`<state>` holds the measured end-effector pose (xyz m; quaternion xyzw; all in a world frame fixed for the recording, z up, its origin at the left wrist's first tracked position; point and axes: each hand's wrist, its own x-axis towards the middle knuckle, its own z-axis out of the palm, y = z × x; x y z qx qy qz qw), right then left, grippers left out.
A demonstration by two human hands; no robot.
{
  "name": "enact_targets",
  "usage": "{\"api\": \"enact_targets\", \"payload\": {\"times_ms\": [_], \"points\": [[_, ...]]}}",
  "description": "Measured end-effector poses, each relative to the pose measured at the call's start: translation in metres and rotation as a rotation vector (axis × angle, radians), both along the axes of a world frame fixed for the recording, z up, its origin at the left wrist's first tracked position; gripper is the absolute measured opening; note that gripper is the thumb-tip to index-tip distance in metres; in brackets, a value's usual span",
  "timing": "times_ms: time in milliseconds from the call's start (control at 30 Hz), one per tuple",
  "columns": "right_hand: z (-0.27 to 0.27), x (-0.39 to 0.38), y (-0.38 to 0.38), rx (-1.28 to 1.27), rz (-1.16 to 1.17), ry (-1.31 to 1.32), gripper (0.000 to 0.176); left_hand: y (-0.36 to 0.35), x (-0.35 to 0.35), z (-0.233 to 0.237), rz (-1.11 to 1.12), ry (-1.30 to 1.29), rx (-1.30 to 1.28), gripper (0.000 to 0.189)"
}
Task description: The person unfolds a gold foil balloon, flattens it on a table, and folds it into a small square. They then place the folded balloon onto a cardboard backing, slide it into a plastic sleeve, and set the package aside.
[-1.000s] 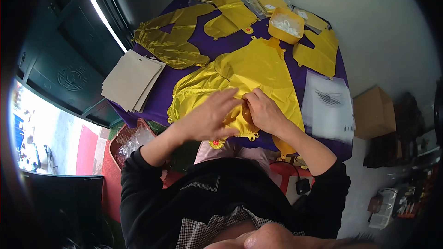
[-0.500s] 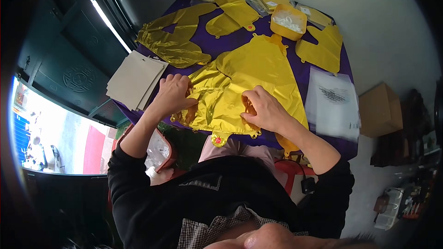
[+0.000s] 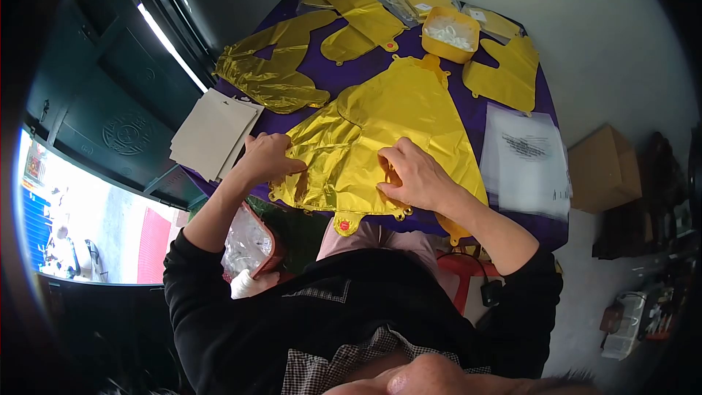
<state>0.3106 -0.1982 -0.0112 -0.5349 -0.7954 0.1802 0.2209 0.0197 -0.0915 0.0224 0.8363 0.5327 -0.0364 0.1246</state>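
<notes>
A large gold foil sheet (image 3: 409, 110) lies crinkled across the front of the purple-covered table, a rounded tab with a red mark at its near edge. At its left edge my left hand (image 3: 269, 157) is curled, thumb and fingers on the foil's border. My right hand (image 3: 413, 174) rests on the near right part, thumb and fingers bent toward each other around the foil; the exact hold under the fingers is hard to see.
Other gold foil pieces (image 3: 274, 58) lie at the back left and right (image 3: 504, 73). A yellow tub (image 3: 451, 35) holds white items. Pale cards (image 3: 212, 132) sit left, clear plastic bags (image 3: 523, 168) right. Beyond stands a cardboard box (image 3: 605, 170); an open bin (image 3: 252, 241) is below left.
My left hand has shifted slightly left and down, and the foil beneath it lies flatter. My right hand has hardly moved. The whole view has shifted slightly.
</notes>
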Motion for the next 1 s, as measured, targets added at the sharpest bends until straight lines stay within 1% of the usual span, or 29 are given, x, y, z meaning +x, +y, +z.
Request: {"api": "enact_targets", "payload": {"times_ms": [33, 167, 233, 300, 367, 433, 467, 533, 633, 767, 833, 867, 900, 967, 1000], "points": [[0.000, 0.000, 0.000, 0.001, -0.001, 0.002, 0.048, -0.001, -0.002, -0.003, -0.020, -0.066, 0.065, 0.046], [0.001, -0.001, 0.000, 0.003, -0.008, 0.002, 0.048, -0.001, -0.003, -0.004, -0.058, -0.139, 0.068, 0.040], [0.000, -0.001, -0.001, -0.012, -0.012, -0.001, 0.048, -0.006, 0.001, 0.004, -0.043, -0.343, -0.041, 0.029], [-0.002, -0.001, -0.001, 0.030, -0.002, -0.005, 0.049, -0.008, 0.002, 0.007, -0.043, -0.345, -0.060, 0.026], [-0.001, -0.001, -0.001, 0.016, -0.006, -0.014, 0.049, -0.012, 0.004, 0.014, -0.045, -0.348, -0.078, 0.025], [-0.002, -0.001, -0.001, 0.002, -0.011, -0.022, 0.050, -0.022, 0.007, 0.024, 0.088, -0.520, -0.205, 0.031], [-0.003, -0.001, -0.001, 0.032, 0.000, -0.014, 0.049, -0.022, 0.008, 0.026, 0.086, -0.518, -0.205, 0.031], [-0.003, -0.002, -0.002, 0.061, 0.010, -0.005, 0.048, -0.022, 0.009, 0.030, 0.030, -0.526, -0.198, 0.039], [-0.001, -0.003, -0.002, 0.049, 0.017, -0.026, 0.047, -0.032, 0.021, 0.046, -0.003, -0.503, -0.214, 0.037], [-0.004, -0.002, -0.001, 0.073, 0.037, -0.029, 0.046, -0.038, 0.040, 0.049, -0.049, -0.557, -0.298, 0.040], [-0.004, -0.002, -0.002, 0.060, 0.037, -0.026, 0.046, -0.041, 0.052, 0.050, -0.140, -0.577, -0.369, 0.044], [-0.004, -0.002, -0.002, 0.076, 0.040, -0.013, 0.045, -0.041, 0.058, 0.049, -0.148, -0.624, -0.461, 0.045], [-0.004, -0.001, -0.003, 0.092, 0.042, 0.001, 0.043, -0.041, 0.064, 0.043, -0.151, -0.625, -0.462, 0.045], [-0.002, -0.002, -0.002, 0.071, 0.045, -0.006, 0.041, -0.041, 0.075, 0.030, -0.197, -0.746, -0.601, 0.047], [-0.001, -0.002, -0.002, 0.050, 0.052, -0.012, 0.040, -0.045, 0.081, 0.031, -0.180, -0.795, -0.709, 0.051]]}}
